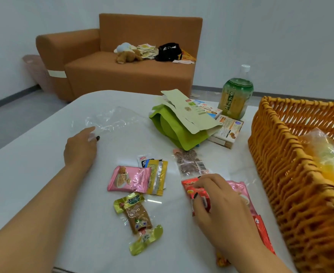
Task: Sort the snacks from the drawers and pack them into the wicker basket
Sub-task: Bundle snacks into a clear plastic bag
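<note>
Two bare hands over loose snack packets on a white table [34, 174], with the wicker basket [292, 174] at the right edge

Right hand [219, 201] curls its fingers around a red packet [188, 186] lying over a pink one just beside the basket; left hand [81, 146] rests at the edge of a clear plastic bag [111, 119], its fingers curled on the film, though whether they grip it cannot be told. Between the hands lie a pink wrapper [128, 179], yellow sachets [157, 175] and a green-ended snack [138, 217]. Farther back stand a green pouch [168, 129], small boxes [226, 131] and a tea bottle [236, 97]; the basket holds a clear bag [327, 152]
</note>
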Available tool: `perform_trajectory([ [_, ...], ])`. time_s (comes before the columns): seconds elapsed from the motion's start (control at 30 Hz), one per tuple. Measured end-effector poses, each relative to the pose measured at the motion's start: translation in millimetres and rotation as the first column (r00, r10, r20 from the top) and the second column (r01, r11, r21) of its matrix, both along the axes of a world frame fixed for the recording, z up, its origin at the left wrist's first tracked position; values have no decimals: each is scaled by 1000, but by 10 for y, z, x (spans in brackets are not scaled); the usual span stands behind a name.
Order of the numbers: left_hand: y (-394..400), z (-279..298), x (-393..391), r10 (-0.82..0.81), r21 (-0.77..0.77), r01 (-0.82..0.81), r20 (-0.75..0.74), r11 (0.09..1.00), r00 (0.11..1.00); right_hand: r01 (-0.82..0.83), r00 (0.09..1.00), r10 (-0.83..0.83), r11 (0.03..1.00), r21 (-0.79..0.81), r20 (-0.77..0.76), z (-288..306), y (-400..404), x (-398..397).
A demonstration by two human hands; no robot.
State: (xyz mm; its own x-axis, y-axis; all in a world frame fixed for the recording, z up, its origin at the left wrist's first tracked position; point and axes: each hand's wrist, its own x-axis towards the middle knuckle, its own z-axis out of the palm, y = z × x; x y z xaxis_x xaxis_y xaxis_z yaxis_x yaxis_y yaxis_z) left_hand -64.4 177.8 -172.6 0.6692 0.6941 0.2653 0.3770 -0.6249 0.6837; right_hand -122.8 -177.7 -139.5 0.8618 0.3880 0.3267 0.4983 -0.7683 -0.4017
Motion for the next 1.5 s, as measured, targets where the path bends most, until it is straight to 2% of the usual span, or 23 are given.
perform_trajectory([
  [0.1, -91, 265, -146, -23, 28, 21, 62, 999, 998, -18, 999, 18, 1000, -7, -31, 31, -26, -41],
  [0.23, -209, 702, -515, -34, 100, 23, 116, 995, 993, -17, 994, 23, 998, 58, -104, 88, -52, -129],
  [0.33, -479, 887, -971, -78, 101, 61, 176, 993, 981, 29, 966, 28, 976, 217, -256, 144, -41, -214],
  [0.43, -905, 858, -1513, -169, 26, 168, 238, 985, 956, 137, 893, 76, 893, 428, -444, 247, -7, -297],
  [0.5, -1133, 742, -1816, -242, -6, 250, 230, 968, 943, 271, 805, 132, 786, 556, -579, 309, 0, -348],
  [0.6, -1348, 601, -2088, -381, 23, 382, 169, 924, 909, 514, 657, 272, 521, 681, -703, 382, -21, -420],
  [0.73, -1477, 611, -2214, -518, 39, 518, 139, 855, 844, 684, 553, 414, 270, 678, -723, 397, -118, -619],
  [0.83, -1468, 600, -2295, -559, 71, 555, 152, 829, 815, 725, 526, 503, 157, 671, -686, 382, -236, -740],
  [0.9, -1455, 588, -2368, -591, 108, 581, 158, 806, 791, 700, 541, 502, 175, 692, -675, 408, -312, -807],
  [0.97, -1441, 597, -2430, -613, 162, 592, 168, 790, 772, 661, 586, 430, 237, 712, -687, 418, -384, -859],
  [1.07, -1430, 683, -2515, -590, 196, 558, 198, 807, 783, 584, 661, 349, 315, 748, -664, 463, -463, -918],
  [1.17, -1409, 741, -2618, -533, 68, 533, 238, 843, 812, 533, 734, 281, 324, 781, -618, 532, -497, -1001],
  [1.2, -1400, 757, -2643, -514, 3, 528, 237, 849, 825, 488, 766, 257, 364, 794, -589, 547, -511, -1031],
  [1.3, -1393, 823, -2670, -513, -115, 546, 230, 830, 827, 173, 870, 261, 633, 754, -419, 538, -533, -1170],
  [1.37, -1397, 893, -2680, -527, -160, 573, 254, 804, 811, 73, 898, 243, 741, 668, -367, 504, -524, -1249],
  [1.5, -1409, 1008, -2702, -572, -203, 616, 238, 761, 785, 32, 944, 187, 767, 641, -271, 439, -508, -1267],
])
